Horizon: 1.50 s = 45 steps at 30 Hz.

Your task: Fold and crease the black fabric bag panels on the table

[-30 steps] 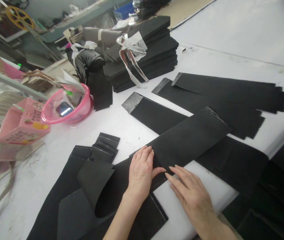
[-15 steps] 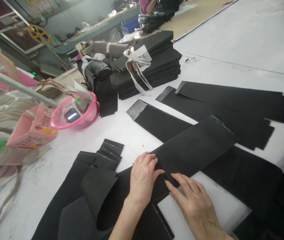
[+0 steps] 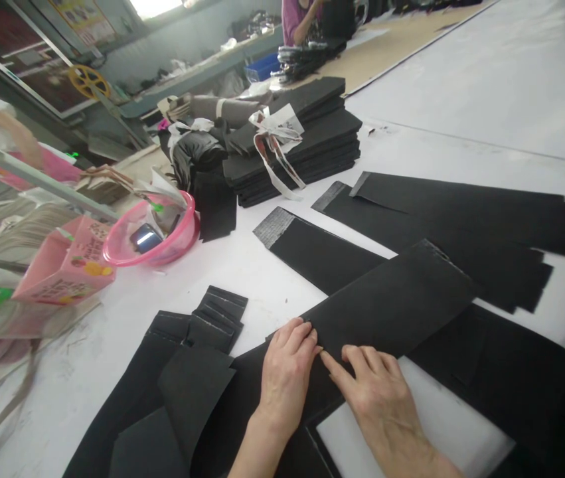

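My left hand (image 3: 289,372) presses down on a black strip (image 3: 392,299) with its fingers bent close together, at the place where the strip overlaps another black sheet. My right hand (image 3: 379,398) lies just beside it. Its thumb reaches out toward the left thumb, and its other fingers bend onto the strip, apart from the thumb. What is under the fingertips is hidden. To the left of my hands, black pieces (image 3: 195,385) lie bent and overlapping. Beyond them rests another black strip (image 3: 322,255) with a grey textured end.
Fanned black strips (image 3: 461,212) lie to the right. At the back stands a tied stack of black panels (image 3: 307,146). A pink basin (image 3: 182,242) and a pink box (image 3: 70,262) are on the left. People work at the far left and in the background.
The view has tilted up slightly. My right thumb has moved in against the left hand's fingertips, and the right fingers are more bent. The left hand stays on the overlap.
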Each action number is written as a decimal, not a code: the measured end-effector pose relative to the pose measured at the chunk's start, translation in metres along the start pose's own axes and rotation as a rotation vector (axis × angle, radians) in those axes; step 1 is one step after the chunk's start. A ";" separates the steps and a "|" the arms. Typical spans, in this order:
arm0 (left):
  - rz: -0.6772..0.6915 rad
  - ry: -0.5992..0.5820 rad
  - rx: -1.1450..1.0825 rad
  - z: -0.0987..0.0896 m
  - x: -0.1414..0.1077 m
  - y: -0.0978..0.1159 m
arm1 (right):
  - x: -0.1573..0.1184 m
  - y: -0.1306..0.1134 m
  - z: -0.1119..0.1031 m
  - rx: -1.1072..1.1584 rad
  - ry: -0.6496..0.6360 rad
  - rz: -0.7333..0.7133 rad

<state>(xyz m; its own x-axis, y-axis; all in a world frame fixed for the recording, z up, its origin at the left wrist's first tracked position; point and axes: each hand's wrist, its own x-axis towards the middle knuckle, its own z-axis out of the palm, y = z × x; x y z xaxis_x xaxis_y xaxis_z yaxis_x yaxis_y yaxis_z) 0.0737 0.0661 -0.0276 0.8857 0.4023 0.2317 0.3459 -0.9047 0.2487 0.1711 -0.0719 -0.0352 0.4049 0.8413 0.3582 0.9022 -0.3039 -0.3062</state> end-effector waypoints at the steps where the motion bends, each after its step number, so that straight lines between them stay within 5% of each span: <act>1: 0.006 -0.006 0.018 0.000 -0.001 0.000 | -0.001 0.000 0.000 0.006 -0.004 0.000; 16: 0.055 -0.034 0.268 0.001 0.000 0.006 | -0.022 0.002 -0.003 0.064 0.115 -0.045; 32: -0.044 0.173 0.059 0.014 -0.014 0.003 | 0.027 -0.003 0.004 -0.141 -0.155 -0.038; 45: -0.081 0.153 0.103 0.015 -0.015 0.002 | 0.034 -0.003 0.009 -0.187 -0.185 -0.048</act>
<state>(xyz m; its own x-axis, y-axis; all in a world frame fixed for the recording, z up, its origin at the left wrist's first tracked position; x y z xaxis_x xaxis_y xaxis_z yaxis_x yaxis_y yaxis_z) 0.0660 0.0560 -0.0449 0.7992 0.4835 0.3570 0.4505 -0.8751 0.1767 0.1809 -0.0384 -0.0302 0.3423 0.9189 0.1960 0.9385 -0.3243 -0.1185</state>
